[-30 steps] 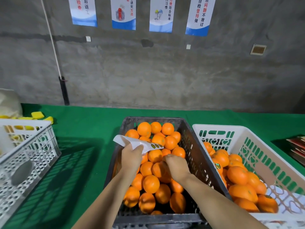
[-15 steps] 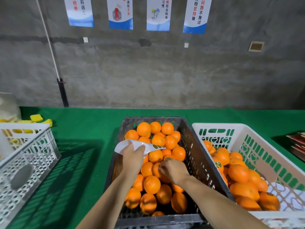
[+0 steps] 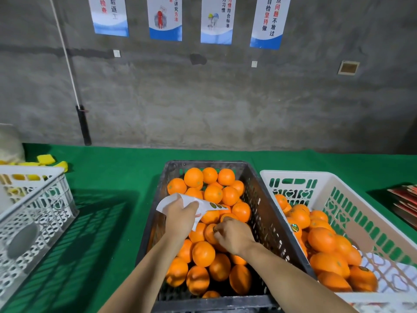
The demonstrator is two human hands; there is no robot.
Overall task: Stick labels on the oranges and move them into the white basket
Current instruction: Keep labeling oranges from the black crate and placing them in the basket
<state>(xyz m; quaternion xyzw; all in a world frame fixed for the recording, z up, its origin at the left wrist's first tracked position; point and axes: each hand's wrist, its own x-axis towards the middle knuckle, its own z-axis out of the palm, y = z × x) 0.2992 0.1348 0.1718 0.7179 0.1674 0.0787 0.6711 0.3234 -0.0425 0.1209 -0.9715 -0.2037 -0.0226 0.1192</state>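
Head view: we sort oranges over a dark crate (image 3: 268,213) on a green table (image 3: 117,177).
Our left hand (image 3: 180,219) grips a curled label sheet (image 3: 203,205) above the fruit. Our right hand (image 3: 233,237) curls its fingers on an orange (image 3: 211,233) in the crate. The white basket (image 3: 352,199), right, touches the crate and holds labelled oranges (image 3: 322,239).

Two white baskets (image 3: 293,177), one dark crate (image 3: 259,199), four wall posters (image 3: 165,18), two hands (image 3: 232,236).
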